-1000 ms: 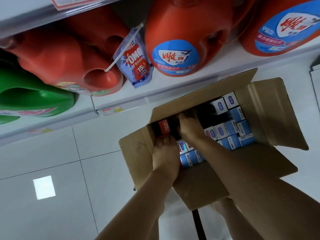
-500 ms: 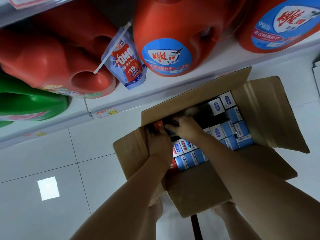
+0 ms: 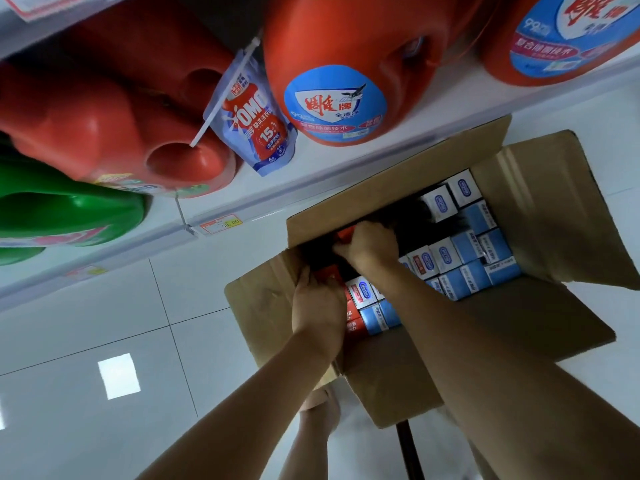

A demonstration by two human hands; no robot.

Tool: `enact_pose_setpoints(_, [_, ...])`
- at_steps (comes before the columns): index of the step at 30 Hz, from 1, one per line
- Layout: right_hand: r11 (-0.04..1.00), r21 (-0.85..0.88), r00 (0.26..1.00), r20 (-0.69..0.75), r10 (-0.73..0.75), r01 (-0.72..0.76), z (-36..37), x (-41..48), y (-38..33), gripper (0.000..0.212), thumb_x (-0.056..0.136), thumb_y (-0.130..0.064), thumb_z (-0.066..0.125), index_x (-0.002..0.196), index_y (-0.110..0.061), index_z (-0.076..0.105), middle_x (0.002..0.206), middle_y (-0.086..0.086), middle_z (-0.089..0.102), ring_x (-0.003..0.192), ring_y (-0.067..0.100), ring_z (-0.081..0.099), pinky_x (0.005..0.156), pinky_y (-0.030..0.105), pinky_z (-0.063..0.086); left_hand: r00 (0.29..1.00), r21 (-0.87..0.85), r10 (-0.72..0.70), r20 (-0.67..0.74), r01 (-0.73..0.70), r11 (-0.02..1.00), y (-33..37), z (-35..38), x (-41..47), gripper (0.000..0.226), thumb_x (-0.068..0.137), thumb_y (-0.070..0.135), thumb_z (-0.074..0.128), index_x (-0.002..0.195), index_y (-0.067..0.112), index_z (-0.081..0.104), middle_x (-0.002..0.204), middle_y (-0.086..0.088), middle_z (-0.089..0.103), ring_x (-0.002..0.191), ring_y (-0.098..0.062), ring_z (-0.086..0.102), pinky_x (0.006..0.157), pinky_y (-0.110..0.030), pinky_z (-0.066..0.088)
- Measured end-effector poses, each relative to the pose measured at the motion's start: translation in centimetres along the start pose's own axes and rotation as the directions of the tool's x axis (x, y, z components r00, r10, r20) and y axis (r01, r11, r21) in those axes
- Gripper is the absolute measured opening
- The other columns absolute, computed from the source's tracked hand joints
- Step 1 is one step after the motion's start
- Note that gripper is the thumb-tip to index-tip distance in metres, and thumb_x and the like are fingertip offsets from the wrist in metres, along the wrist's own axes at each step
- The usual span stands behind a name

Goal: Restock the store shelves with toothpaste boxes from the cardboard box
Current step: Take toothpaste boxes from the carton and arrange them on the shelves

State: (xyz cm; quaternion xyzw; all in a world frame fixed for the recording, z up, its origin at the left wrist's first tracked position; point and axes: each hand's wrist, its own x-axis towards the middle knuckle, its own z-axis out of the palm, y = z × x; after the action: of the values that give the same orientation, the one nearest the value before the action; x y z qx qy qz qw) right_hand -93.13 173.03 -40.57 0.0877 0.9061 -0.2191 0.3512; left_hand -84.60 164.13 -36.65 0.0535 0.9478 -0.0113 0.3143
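So at this point the cardboard box [image 3: 398, 375] sat on the floor [image 3: 104, 306] at centre right of the frame, flaps folded out so both arms could get in. It was pretty full. The blue and white toothpaste boxes [image 3: 467, 251] stood on end in tight rows on the right side of it, which is why you only saw their small end faces.

Both hands were down in the left end of the box, where the red packs were. The right hand [image 3: 370, 247] had its fingers curled over a red box [image 3: 346, 234] near the far wall, clamped on it as far as I could see. The left hand [image 3: 318, 303] was just below it in the frame with its back to the camera and its fingers tucked down by another red pack [image 3: 329, 273]. I honestly couldn't tell if it had a grip or was only steadying the row.

My guess is the packs were wedged in tight, so two hands made sense: one pulls, one holds the neighbours down.

The shelf [image 3: 311, 174] ran across the upper part of the frame, loaded with red detergent jugs [image 3: 332, 64], a green jug [image 3: 62, 209] and a refill pouch [image 3: 258, 126]. No toothpaste up there, so nothing looked stocked yet.
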Motion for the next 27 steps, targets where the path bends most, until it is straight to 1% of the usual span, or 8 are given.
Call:
enact_pose_setpoints(3, [0.990,0.126,0.998,-0.008,0.070,-0.068,-1.6,0.7,2.2,0.047,0.076,-0.044,0.073,0.101,-0.004,0.067,0.105,0.015,0.069,0.099,0.032,0.064,0.083,0.034,0.051,0.997,0.058,-0.058,0.053,0.055,0.997,0.6,-1.1,0.6,0.037,0.093,0.004,0.044,0.130,0.007,0.046,0.124,-0.012,0.057,0.119,-0.028,0.049,0.111,-0.032,0.026])
enact_pose_setpoints(5, [0.985,0.158,0.997,-0.034,0.075,-0.069,-2.6,1.0,3.4,0.046,0.076,-0.043,0.074,0.100,-0.003,0.066,0.103,0.015,0.069,0.097,0.032,0.065,0.079,0.035,0.051,0.994,0.039,-0.088,0.065,0.086,0.996,0.8,-1.6,1.3,0.038,0.093,0.003,0.045,0.131,0.005,0.043,0.124,-0.013,0.056,0.117,-0.028,0.051,0.107,-0.032,0.032])
enact_pose_setpoints(8, [0.981,0.193,0.994,-0.099,0.053,-0.033,-3.9,0.8,5.0,0.041,0.077,-0.039,0.073,0.095,-0.004,0.065,0.097,0.014,0.069,0.090,0.030,0.065,0.071,0.032,0.049,0.986,0.052,-0.100,0.130,0.094,0.994,1.0,-1.3,2.7,0.037,0.094,0.005,0.044,0.131,0.006,0.044,0.126,-0.013,0.055,0.118,-0.028,0.051,0.105,-0.033,0.034])
enact_pose_setpoints(11, [0.975,0.219,0.981,-0.190,0.023,0.019,-4.7,-0.3,6.2,0.033,0.078,-0.036,0.073,0.081,-0.006,0.061,0.082,0.010,0.066,0.076,0.025,0.063,0.062,0.026,0.039,0.981,0.021,-0.125,0.148,0.124,0.992,1.0,-1.2,3.8,0.035,0.095,0.006,0.043,0.131,0.006,0.044,0.127,-0.013,0.054,0.117,-0.028,0.051,0.098,-0.034,0.038])
enact_pose_setpoints(14, [0.966,0.252,0.968,-0.250,0.011,0.054,-5.6,-1.9,6.6,0.029,0.078,-0.033,0.072,0.077,-0.009,0.056,0.073,0.004,0.060,0.068,0.019,0.057,0.061,0.025,0.037,0.982,-0.016,-0.129,0.136,0.133,0.991,1.0,-1.2,3.9,0.047,0.091,0.005,0.050,0.136,0.006,0.036,0.133,-0.015,0.046,0.120,-0.030,0.047,0.097,-0.034,0.040])
enact_pose_setpoints(18, [0.958,0.269,0.957,-0.290,-0.022,0.103,-6.5,-3.2,6.1,0.027,0.079,-0.031,0.071,0.082,-0.006,0.059,0.073,0.002,0.060,0.067,0.017,0.056,0.061,0.025,0.039,0.975,-0.002,-0.174,0.138,0.176,0.984,1.1,-1.1,4.6,0.048,0.093,0.006,0.048,0.137,0.004,0.032,0.131,-0.017,0.048,0.119,-0.029,0.049,0.093,-0.034,0.042])
enact_pose_setpoints(23, [0.943,0.280,0.942,-0.325,-0.084,0.181,-8.1,-5.1,5.7,0.026,0.080,-0.031,0.071,0.080,-0.008,0.058,0.071,-0.004,0.058,0.062,0.011,0.055,0.055,0.022,0.041,0.972,0.039,-0.194,0.136,0.190,0.981,1.2,-1.5,4.8,0.040,0.095,0.005,0.045,0.134,0.003,0.039,0.130,-0.017,0.048,0.118,-0.029,0.049,0.092,-0.034,0.044])
enact_pose_setpoints(27, [0.942,0.281,0.947,-0.307,-0.091,0.182,-9.1,-6.5,6.0,0.027,0.082,-0.032,0.068,0.087,-0.007,0.060,0.077,0.001,0.063,0.068,0.015,0.059,0.061,0.026,0.042,0.977,0.040,-0.176,0.124,0.172,0.984,1.7,-1.8,3.9,0.041,0.092,0.010,0.052,0.131,0.004,0.042,0.126,-0.014,0.049,0.113,-0.027,0.051,0.088,-0.033,0.045])
